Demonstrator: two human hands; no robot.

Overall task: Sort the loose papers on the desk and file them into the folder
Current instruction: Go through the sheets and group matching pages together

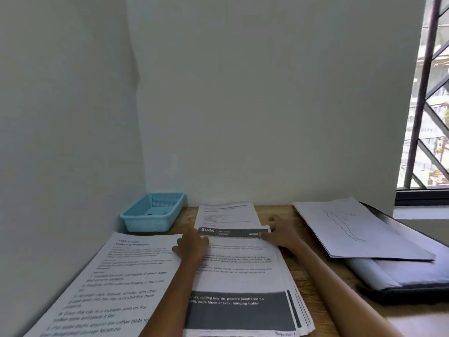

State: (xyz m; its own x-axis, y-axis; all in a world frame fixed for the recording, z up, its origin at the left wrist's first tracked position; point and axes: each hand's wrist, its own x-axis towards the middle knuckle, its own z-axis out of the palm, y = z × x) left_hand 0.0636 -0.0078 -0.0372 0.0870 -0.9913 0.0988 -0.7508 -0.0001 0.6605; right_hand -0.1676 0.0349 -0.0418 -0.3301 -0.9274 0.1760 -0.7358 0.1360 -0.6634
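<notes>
Half the folder under a drawing

Both hands lie on a stack of papers in the middle of the tabletop, the left hand at its left edge, the right hand at its right. Left of the left hand lies a printed sheet; behind it, in the corner, stands a basket, perhaps holding something small. Right of the right hand, a drawing sheet lies on the folder.
</notes>
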